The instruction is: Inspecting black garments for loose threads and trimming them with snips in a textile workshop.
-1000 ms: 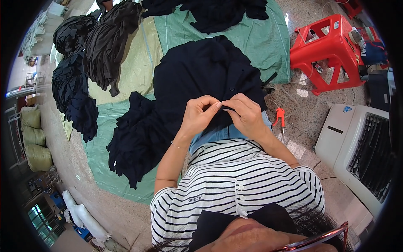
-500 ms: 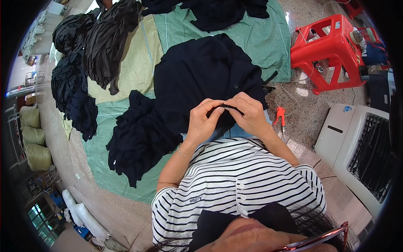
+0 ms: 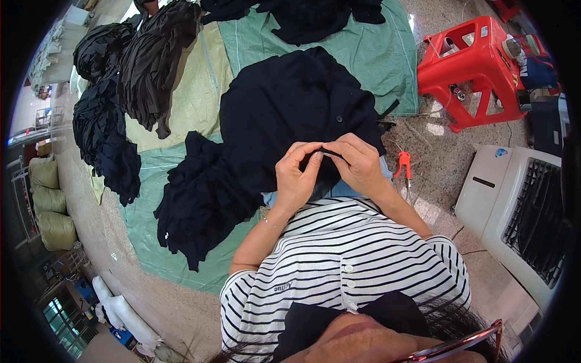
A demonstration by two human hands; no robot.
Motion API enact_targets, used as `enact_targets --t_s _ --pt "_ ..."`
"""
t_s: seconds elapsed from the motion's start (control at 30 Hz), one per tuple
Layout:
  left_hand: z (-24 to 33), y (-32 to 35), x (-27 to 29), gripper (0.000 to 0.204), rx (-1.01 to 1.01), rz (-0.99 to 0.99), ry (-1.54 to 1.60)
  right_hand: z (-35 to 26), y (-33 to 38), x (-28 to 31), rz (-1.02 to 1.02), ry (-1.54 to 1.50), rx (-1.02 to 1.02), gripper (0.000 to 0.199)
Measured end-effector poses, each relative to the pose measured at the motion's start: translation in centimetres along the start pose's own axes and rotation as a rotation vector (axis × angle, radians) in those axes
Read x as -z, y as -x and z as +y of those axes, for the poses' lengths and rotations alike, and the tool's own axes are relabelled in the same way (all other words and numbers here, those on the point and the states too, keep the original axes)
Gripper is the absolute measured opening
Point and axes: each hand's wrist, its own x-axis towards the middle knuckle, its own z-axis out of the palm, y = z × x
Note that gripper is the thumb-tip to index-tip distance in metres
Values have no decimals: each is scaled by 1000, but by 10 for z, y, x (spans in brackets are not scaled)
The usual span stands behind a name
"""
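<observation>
A dark navy garment [image 3: 284,103] lies spread over my lap, and a dark button [image 3: 339,119] shows on it. My left hand [image 3: 298,169] pinches the garment's near edge between thumb and fingers. Close beside it, fingertips almost meeting, my right hand [image 3: 357,162] grips the same edge. Both hands are closed, and the raised fold between them is narrow. Whatever small detail sits under the fingertips is hidden.
To the left a crumpled navy garment pile [image 3: 203,199] rests on a green woven sheet [image 3: 142,236]. More dark clothes [image 3: 154,60] lie beyond. On the right are a red plastic stool [image 3: 466,72], a red air blow gun [image 3: 404,166] and a white air cooler [image 3: 496,187].
Both hands stay pinched on the garment's edge with barely any movement. The whole view has shifted very slightly.
</observation>
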Motion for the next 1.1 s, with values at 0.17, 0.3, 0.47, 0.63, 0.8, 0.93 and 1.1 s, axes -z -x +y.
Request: enact_targets --t_s 0.17,0.3,0.47,0.63,0.8,0.93,1.1 --pt "6 0 -10 13 -148 69 -239 4 4 -5 21 25 20 27" --pt "-2 1 -11 13 -66 66 -198 2 5 -7 34 16 2 28" --pt "-9 1 -12 11 -81 90 -105 -5 3 -5 36 -148 -279 15" --pt "-22 1 -10 6 -157 96 12 3 0 -4 -25 -287 -548 10" --pt "-22 -1 -4 3 216 73 322 8 2 -4 -127 -432 -696 11" --pt "-16 -7 7 8 286 5 334 11 4 -5 -133 -614 -849 18" --pt "-2 -36 30 51 272 -218 -95 -17 -4 10 -193 -666 -741 16"
